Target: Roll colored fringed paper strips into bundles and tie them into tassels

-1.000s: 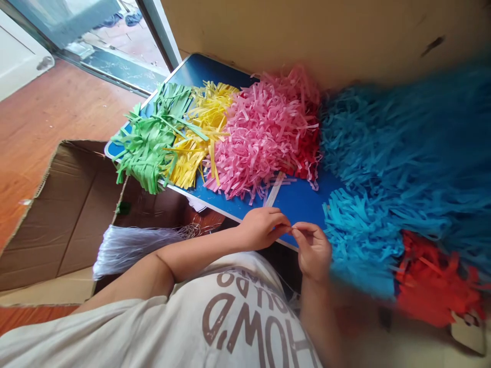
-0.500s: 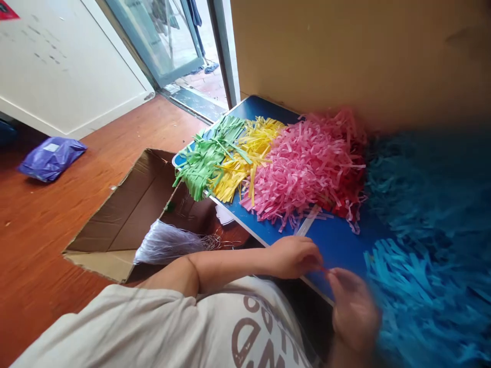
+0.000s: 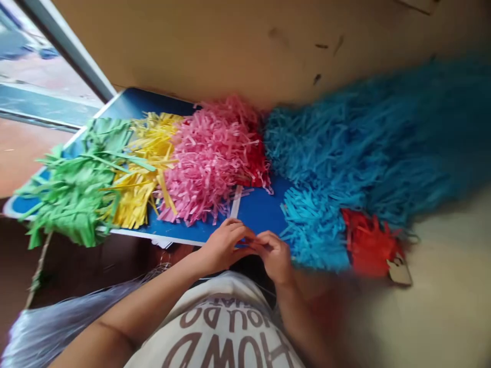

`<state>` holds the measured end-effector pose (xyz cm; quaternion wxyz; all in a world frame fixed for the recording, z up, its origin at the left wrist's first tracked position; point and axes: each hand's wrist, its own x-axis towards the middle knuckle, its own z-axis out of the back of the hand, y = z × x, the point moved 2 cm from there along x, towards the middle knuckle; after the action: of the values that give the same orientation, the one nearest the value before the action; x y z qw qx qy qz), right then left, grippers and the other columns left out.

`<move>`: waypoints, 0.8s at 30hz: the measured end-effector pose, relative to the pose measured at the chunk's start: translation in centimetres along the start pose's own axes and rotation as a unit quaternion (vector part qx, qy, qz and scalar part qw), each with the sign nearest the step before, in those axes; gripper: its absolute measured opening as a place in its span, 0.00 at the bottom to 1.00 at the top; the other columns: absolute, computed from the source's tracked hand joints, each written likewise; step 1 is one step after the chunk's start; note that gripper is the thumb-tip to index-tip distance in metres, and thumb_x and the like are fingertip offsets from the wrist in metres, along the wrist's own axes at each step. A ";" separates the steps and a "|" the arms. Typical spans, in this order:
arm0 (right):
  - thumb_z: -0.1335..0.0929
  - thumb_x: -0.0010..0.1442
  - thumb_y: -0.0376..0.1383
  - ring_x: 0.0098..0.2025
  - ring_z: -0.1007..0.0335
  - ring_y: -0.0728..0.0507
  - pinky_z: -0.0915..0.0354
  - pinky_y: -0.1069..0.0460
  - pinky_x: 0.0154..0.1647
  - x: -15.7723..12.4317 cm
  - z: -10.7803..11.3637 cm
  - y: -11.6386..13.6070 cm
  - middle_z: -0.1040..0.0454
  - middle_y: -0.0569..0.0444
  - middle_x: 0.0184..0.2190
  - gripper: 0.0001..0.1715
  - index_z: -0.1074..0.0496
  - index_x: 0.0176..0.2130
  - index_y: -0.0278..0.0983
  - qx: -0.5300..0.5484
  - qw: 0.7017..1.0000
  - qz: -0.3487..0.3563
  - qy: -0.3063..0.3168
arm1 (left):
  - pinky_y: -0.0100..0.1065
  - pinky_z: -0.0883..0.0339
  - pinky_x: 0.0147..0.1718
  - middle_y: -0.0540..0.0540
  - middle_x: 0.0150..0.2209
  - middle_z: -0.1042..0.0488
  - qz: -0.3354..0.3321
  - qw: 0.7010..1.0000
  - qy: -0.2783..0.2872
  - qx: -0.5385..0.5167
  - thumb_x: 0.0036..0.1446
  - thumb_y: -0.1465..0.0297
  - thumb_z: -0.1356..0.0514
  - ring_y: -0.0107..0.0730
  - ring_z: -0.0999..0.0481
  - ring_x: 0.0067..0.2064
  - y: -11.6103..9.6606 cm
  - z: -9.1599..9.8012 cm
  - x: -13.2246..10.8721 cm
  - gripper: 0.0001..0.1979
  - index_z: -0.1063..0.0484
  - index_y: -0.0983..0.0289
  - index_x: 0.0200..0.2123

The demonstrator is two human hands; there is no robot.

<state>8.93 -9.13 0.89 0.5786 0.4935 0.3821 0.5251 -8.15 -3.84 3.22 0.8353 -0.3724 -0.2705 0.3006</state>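
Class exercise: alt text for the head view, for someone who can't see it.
A person's left hand and right hand meet at the fingers beside a blue table, anything held unclear. Nearby lie green strips, yellow strips, pink strips, blue strips and red strips.

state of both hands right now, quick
Left hand: pinched closed; cannot tell whether it holds anything.
Right hand: pinched closed too; anything held cannot be made out.

A tan wall (image 3: 192,46) runs across twelve o'clock, with a few dark marks (image 3: 321,46) at one. At ten o'clock a grey door frame (image 3: 71,48) slants beside a bright doorway (image 3: 57,87); reddish floor (image 3: 26,148) shows at nine, and a dim cardboard box (image 3: 17,255), partly visible, at eight.
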 end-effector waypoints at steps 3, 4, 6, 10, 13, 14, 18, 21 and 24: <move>0.26 0.56 0.41 0.30 0.28 0.47 0.33 0.53 0.32 -0.3 0.9 0.5 0.24 0.55 0.26 0.11 0.25 0.26 0.39 -0.004 1.000 -0.012 -0.005 | 0.35 0.35 0.45 0.52 0.33 0.21 0.006 1.000 0.003 -0.011 0.63 0.65 0.39 0.31 0.25 0.37 -0.3 -0.5 0.4 0.07 0.26 0.62 0.36; 0.27 0.56 0.42 0.30 0.28 0.47 0.32 0.53 0.33 -0.5 1.3 0.5 0.23 0.55 0.26 0.12 0.25 0.25 0.39 -0.009 1.000 -0.021 -0.013 | 0.34 0.34 0.44 0.52 0.32 0.22 0.020 1.000 0.001 -0.017 0.62 0.65 0.39 0.31 0.25 0.36 -0.3 -0.7 0.5 0.06 0.26 0.62 0.35; 0.27 0.57 0.43 0.32 0.26 0.46 0.30 0.52 0.35 -1.1 2.1 0.4 0.22 0.54 0.29 0.11 0.24 0.27 0.39 0.004 0.999 -0.042 -0.021 | 0.32 0.34 0.41 0.52 0.32 0.22 0.059 0.997 -0.004 -0.049 0.60 0.66 0.37 0.30 0.26 0.36 -0.4 -0.9 0.6 0.06 0.25 0.62 0.34; 0.26 0.55 0.44 0.37 0.22 0.43 0.26 0.50 0.37 -2.0 2.9 -0.3 0.19 0.52 0.38 0.18 0.22 0.45 0.42 0.104 0.990 -0.090 0.011 | 0.28 0.33 0.34 0.52 0.29 0.23 0.176 0.959 -0.023 -0.222 0.55 0.63 0.34 0.27 0.26 0.32 -0.9 -1.8 0.8 0.11 0.24 0.65 0.31; 0.27 0.56 0.45 0.36 0.22 0.43 0.25 0.49 0.37 -2.3 3.0 -0.6 0.20 0.51 0.39 0.13 0.21 0.40 0.42 0.079 0.992 -0.095 -0.007 | 0.28 0.32 0.29 0.51 0.26 0.24 0.259 0.890 -0.034 -0.375 0.50 0.59 0.31 0.26 0.26 0.28 -1.4 -2.9 1.0 0.16 0.25 0.66 0.30; 0.28 0.57 0.45 0.35 0.23 0.44 0.25 0.49 0.36 -2.3 3.1 -0.7 0.20 0.51 0.39 0.11 0.20 0.38 0.41 0.062 0.994 -0.089 -0.016 | 0.28 0.32 0.29 0.50 0.26 0.24 0.273 0.871 -0.037 -0.407 0.48 0.58 0.30 0.26 0.26 0.27 -1.5 -3.2 1.0 0.17 0.25 0.66 0.30; 0.30 0.61 0.43 0.35 0.24 0.45 0.26 0.51 0.34 -2.5 3.3 -0.5 0.20 0.52 0.37 0.10 0.20 0.36 0.42 0.019 0.998 -0.055 -0.031 | 0.28 0.31 0.32 0.51 0.27 0.24 0.274 0.859 -0.047 -0.429 0.46 0.59 0.29 0.26 0.25 0.30 -1.5 -3.9 1.1 0.18 0.25 0.67 0.31; 0.31 0.62 0.40 0.36 0.24 0.45 0.27 0.50 0.37 -2.7 3.3 0.0 0.20 0.53 0.37 0.09 0.20 0.37 0.42 -0.019 0.999 -0.016 -0.047 | 0.29 0.31 0.34 0.53 0.30 0.23 0.236 0.901 -0.050 -0.361 0.50 0.59 0.31 0.28 0.25 0.32 -1.3 -4.2 1.1 0.16 0.23 0.67 0.32; 0.32 0.61 0.37 0.36 0.24 0.44 0.28 0.50 0.37 -2.9 3.3 0.6 0.21 0.53 0.33 0.07 0.22 0.35 0.42 -0.084 0.992 0.035 -0.084 | 0.31 0.31 0.38 0.55 0.32 0.22 0.152 0.952 -0.065 -0.259 0.54 0.60 0.32 0.29 0.24 0.35 -1.5 -4.4 1.2 0.14 0.23 0.66 0.31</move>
<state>11.48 -12.57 1.95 0.6290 0.4987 0.2691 0.5321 -3.92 -5.88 2.13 0.6353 -0.5924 -0.3328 0.3671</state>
